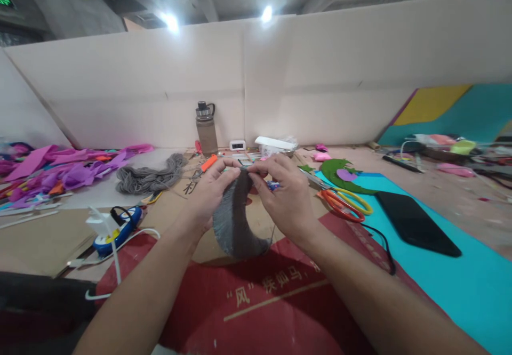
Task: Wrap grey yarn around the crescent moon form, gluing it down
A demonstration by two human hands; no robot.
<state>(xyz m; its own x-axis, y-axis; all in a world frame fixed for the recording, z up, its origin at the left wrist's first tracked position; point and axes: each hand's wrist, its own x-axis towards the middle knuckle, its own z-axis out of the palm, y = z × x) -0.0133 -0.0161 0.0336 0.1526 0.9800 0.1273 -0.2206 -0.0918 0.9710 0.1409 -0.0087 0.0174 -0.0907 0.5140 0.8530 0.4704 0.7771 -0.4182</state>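
A curved, crescent-shaped piece wrapped in grey yarn (236,222) hangs over the work surface, its lower tip pointing right. My left hand (218,184) grips its upper end, thumb and fingers pressed together. At that same end, my right hand (282,187) is closed in a pinch; whether it holds the piece's tip or a strand of yarn is too small to tell. A thin strand shows near the lower tip. A loose hank of grey yarn (150,176) lies on the table to the left.
Orange-and-yellow-handled scissors (344,206) and a black phone (416,222) lie right, the phone on a turquoise sheet (460,291). Left are a blue power strip (120,232) with white cables and purple scraps (88,171). A water bottle (207,134) stands by the white partition (160,78).
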